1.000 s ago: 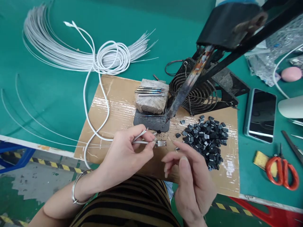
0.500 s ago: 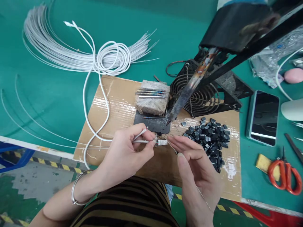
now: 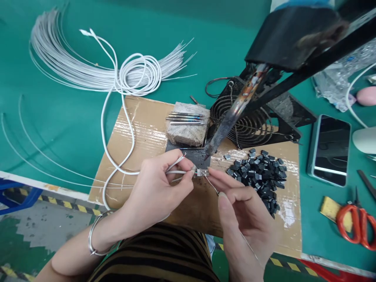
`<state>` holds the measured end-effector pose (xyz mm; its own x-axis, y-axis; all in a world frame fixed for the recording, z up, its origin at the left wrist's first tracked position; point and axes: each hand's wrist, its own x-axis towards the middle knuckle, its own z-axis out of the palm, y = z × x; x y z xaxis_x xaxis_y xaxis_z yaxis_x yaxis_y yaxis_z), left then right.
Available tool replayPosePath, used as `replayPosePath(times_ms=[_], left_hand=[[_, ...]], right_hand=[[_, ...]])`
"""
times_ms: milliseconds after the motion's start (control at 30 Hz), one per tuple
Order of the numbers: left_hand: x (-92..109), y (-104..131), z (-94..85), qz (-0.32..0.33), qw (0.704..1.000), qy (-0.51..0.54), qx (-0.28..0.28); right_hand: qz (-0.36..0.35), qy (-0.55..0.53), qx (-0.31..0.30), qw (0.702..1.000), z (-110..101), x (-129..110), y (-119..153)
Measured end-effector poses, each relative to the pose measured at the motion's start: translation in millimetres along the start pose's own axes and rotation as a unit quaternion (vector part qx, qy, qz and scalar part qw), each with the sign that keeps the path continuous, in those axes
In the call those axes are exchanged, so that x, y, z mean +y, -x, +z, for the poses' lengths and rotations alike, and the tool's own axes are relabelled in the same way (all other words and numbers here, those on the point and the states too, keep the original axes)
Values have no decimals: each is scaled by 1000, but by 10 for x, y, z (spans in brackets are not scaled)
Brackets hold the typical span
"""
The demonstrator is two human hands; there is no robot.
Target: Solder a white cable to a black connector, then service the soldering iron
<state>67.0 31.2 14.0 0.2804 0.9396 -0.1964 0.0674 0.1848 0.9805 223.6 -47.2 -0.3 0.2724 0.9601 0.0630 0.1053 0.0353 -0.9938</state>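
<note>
My left hand pinches the end of a white cable and its thin wires. A small white-and-silver connector sits at the cable end, between my hands. My right hand is closed on a thin wire between thumb and finger; the wire's upper end reaches the connector, and a fingertip is beside the connector's right edge. Just above it points the dark tip of a soldering iron, not touching the connector. The cable is coiled over a bundle of thin white wires.
Brown cardboard lies under the work. A block bears metal rods. A black fan stands behind the iron. Black pieces are piled at right, with a phone, a sponge and orange-handled scissors beyond.
The connector has turned, so contacts now show on its upper face, and it is slightly higher. The wire in my right hand now lies against it. The view has shifted slightly.
</note>
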Motion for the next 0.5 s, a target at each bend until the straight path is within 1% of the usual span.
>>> replayPosePath(times_ms=[167, 333, 500], left_hand=[[23, -29, 19, 8, 1000, -27, 4], [47, -62, 61, 17, 999, -33, 12], [46, -69, 63, 25, 999, -36, 23]], right_hand=[[-12, -8, 0, 1000, 10, 24, -45], [-10, -12, 6, 1000, 14, 23, -78], [-11, -19, 12, 1000, 26, 19, -91]])
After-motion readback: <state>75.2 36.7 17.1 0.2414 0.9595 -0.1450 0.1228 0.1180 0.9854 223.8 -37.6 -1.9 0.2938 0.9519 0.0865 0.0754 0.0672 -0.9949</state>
